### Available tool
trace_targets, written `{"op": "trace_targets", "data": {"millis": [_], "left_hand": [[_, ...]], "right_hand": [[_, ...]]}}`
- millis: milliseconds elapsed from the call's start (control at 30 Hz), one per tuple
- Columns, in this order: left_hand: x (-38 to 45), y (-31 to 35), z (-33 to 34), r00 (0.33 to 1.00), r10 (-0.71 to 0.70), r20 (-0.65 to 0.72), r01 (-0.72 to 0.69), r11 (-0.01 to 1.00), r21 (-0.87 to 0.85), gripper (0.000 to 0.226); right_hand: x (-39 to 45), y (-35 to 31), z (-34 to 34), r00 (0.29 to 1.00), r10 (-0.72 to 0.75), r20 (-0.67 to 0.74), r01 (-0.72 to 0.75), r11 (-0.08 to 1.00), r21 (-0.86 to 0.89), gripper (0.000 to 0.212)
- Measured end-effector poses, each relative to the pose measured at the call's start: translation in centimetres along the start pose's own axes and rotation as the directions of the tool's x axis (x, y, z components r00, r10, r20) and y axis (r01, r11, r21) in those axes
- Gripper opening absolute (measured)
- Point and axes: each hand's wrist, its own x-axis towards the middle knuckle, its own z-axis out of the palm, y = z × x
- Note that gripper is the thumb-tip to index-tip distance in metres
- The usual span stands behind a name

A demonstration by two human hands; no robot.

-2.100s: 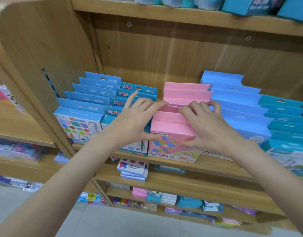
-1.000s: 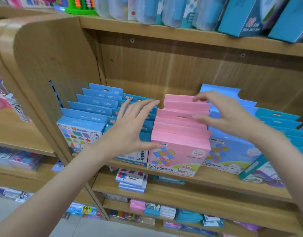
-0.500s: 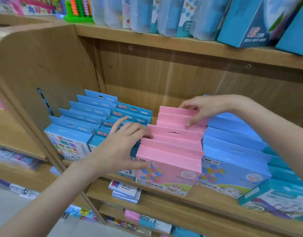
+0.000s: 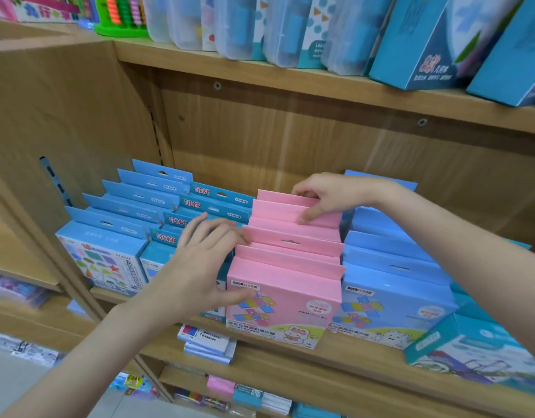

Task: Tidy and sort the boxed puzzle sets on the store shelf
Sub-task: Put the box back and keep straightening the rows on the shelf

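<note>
My left hand [image 4: 197, 267] rests with relaxed fingers against the row of pink cardboard puzzle boxes [image 4: 287, 267] on the wooden shelf [image 4: 365, 366]. My right hand [image 4: 329, 194] pinches the back boxes' top flaps.

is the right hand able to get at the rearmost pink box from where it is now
Probably yes. The right hand already rests on the hang tabs at the back of the pink box row, with open space above up to the next shelf. The left hand is at the row's left side, out of the way.

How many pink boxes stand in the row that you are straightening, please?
6 pink boxes, filed front to back between the blue rows; the right hand holds the rearmost ones. Others may be hidden.
</note>
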Motion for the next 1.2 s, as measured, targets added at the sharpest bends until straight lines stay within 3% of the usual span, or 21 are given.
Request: {"op": "trace_targets", "data": {"millis": [400, 667, 833, 1200], "left_hand": [[0.3, -0.3, 0.0, 1.0, 0.027, 0.016, -0.027, 1.0, 0.006, 0.056], [0.1, -0.3, -0.2, 0.999, 0.039, 0.024, -0.039, 0.999, -0.008, 0.067], [-0.2, -0.2, -0.2, 0.998, 0.036, 0.044, -0.039, 0.997, 0.069, 0.075], [-0.6, -0.4, 0.1, 1.0, 0.014, 0.028, -0.017, 0.993, 0.118, 0.073]], "right_hand": [[-1.3, -0.4, 1.1, 0.998, 0.021, -0.063, -0.019, 0.999, 0.036, 0.03], [-2.6, -0.4, 1.2, 0.996, 0.087, -0.026, -0.075, 0.948, 0.308, 0.035], [-2.1, -1.1, 1.7, 0.999, 0.037, -0.027, -0.033, 0.992, 0.12, 0.042], [-2.1, -1.8, 1.8, 0.998, 0.053, -0.042, -0.046, 0.989, 0.139, 0.043]]}}
